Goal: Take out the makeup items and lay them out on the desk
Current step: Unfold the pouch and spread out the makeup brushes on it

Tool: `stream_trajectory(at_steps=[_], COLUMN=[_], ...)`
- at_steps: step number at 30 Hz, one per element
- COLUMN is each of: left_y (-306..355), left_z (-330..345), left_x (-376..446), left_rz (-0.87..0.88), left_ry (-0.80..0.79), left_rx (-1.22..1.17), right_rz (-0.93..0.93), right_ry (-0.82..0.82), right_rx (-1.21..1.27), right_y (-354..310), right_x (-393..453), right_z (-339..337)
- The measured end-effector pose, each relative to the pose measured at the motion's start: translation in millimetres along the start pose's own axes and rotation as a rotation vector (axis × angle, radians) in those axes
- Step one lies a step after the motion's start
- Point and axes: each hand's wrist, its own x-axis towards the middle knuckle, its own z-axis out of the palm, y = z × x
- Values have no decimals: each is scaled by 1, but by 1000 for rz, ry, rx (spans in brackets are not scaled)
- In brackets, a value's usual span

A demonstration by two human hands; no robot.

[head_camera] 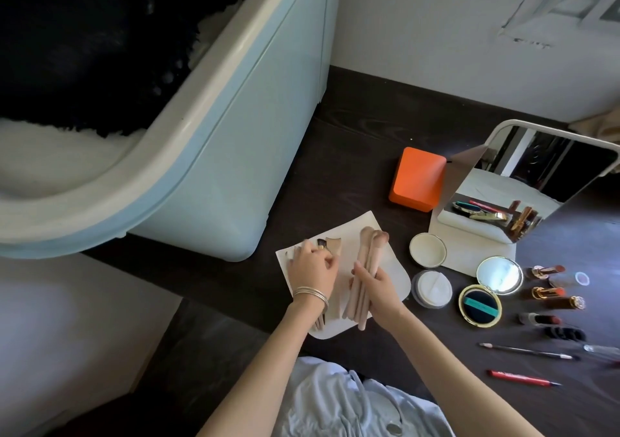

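On the dark counter [369, 128] in front of us, a white brush pouch [385, 262] is lying open and flat. Our right hand [375, 289] is gripping a bunch of pink brushes [364, 262] over the pouch, its fingers curled round the handles. Our left hand [313, 265] is resting on the pouch, pinching a dark-tipped brush [322, 243]. Off to the right, a gold compact [479, 306], some lipsticks [557, 297] and a red pencil [521, 378] are lying spread out on the counter, near a standing mirror [536, 168] and an orange box [417, 178].
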Motion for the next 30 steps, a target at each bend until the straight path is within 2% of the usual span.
stream_trajectory(at_steps=[3,5,10,16,22,27,30], left_y=[13,17,17,21,20,10,3], left_z=[6,8,8,9,10,9,11], left_x=[-14,-19,-20,-18,-17,-11,-5], left_rz=[-21,-39,-95,-147,-73,67,90], left_ry=[-309,-383,-350,-319,-267,-135,-142], left_rx=[-160,-239,-328,-262,-154,34,90], right_rz=[93,108,39,8,-4,-23,-27], right_ry=[-141,-184,-31,108,180,234,230], right_rx=[87,99,-65,-291,-301,-376,-413], right_y=[-3,-4,-3,-4,0,-1,2], right_x=[0,-1,3,16,19,16,17], right_z=[-18,-23,-22,-14,-8,-3,-5])
